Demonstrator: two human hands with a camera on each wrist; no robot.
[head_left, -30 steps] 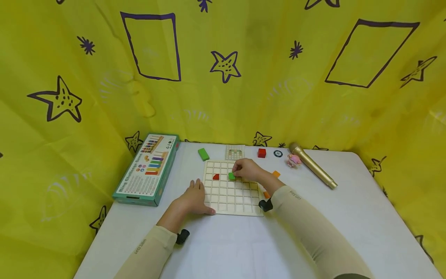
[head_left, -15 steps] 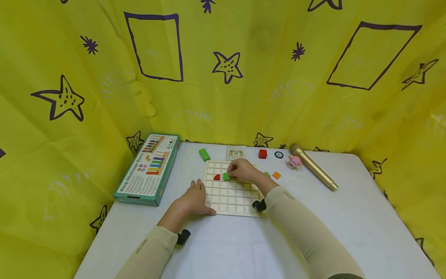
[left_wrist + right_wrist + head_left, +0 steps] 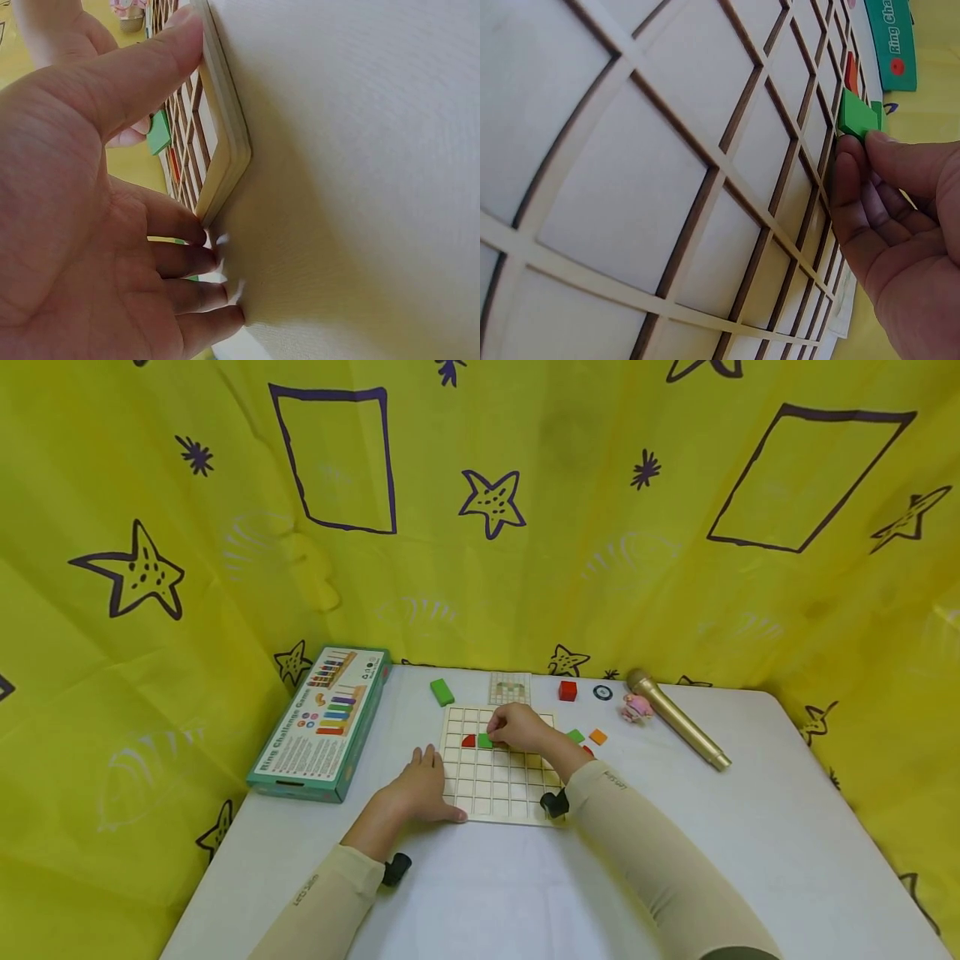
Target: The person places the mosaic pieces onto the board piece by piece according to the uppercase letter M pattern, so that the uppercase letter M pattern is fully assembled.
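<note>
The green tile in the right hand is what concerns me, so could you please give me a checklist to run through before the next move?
1. Right hand pinching the green tile: ok.
2. Left hand touching the board at its edge: ok.
3. Red tile on the board, next to the green tile: ok.
4. Green tile flat in a cell: not ok; it looks tilted in the right wrist view.
5. Layout matching the card: cannot tell; its print is too small.
</note>
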